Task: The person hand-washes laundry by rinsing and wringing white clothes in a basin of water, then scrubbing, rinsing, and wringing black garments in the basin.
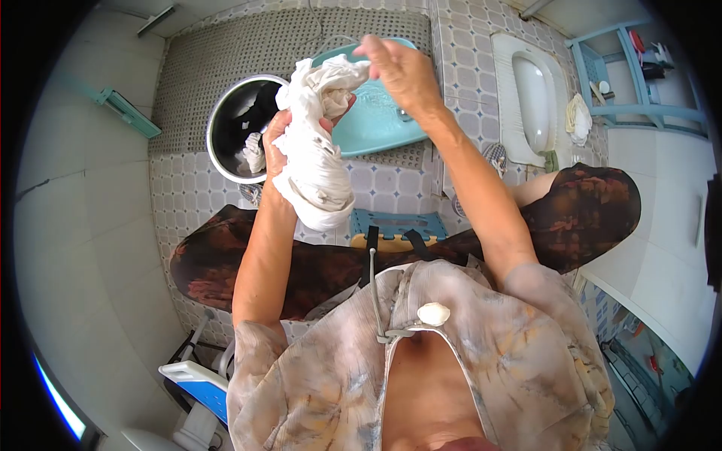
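A bunched, twisted white cloth hangs in my left hand, whose fingers wrap around it from the left and below. Its lower end is a rounded, folded bulge. My right hand is raised by the cloth's upper end, fingers bent and partly apart, slightly blurred; whether the fingertips touch the fabric is hard to see. Beneath both hands is a turquoise basin with clear water in it. Left of the cloth stands a round metal bowl holding dark fabric and a small greyish-white cloth piece.
A blue folding stool stands between my knees. Behind the basin lies a grey perforated mat. A squat toilet is set in the tiled floor at right, near a blue shelf. Walls close in on the left.
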Tool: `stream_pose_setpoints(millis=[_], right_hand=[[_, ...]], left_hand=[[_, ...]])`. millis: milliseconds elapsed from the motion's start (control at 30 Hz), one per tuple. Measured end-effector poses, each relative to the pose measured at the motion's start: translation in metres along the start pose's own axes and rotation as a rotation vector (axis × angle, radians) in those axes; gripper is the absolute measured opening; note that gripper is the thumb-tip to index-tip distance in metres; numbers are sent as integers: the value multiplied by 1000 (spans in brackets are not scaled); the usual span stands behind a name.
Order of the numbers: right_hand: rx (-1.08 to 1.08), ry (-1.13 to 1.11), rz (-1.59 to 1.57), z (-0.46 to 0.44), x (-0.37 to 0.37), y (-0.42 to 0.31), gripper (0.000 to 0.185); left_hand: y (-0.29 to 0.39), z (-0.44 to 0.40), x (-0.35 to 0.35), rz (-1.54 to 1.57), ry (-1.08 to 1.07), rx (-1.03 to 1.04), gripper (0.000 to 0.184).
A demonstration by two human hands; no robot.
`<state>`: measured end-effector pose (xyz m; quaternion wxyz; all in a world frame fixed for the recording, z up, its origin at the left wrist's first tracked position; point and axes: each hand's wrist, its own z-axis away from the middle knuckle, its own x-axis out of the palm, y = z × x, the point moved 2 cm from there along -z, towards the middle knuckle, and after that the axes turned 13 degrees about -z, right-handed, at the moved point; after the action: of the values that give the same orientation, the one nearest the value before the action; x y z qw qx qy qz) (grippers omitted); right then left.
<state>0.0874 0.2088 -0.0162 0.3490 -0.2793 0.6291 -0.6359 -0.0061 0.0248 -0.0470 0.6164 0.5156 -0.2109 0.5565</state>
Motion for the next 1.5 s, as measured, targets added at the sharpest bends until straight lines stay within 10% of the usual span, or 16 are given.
stream_pose_setpoints(millis=[367, 467, 733, 1267, 1500], right_hand=[[-252, -399, -696, -4, 17, -12, 108], [-149, -489, -571, -5, 16, -11, 70], [-100, -721, 38, 0, 53, -21, 35], [-9, -439, 354, 2, 116, 68, 32], [-84, -300, 93, -23, 62, 38, 42]], left_hand=[[-27, 3, 36, 36, -194, -53, 49], [-28, 6, 38, -215, -153, -88, 53], [-44, -4, 28, -711, -4, 55, 29], [-64, 7, -31, -1544, 578, 125, 36], [-51, -20, -32, -973, 346, 259, 64]])
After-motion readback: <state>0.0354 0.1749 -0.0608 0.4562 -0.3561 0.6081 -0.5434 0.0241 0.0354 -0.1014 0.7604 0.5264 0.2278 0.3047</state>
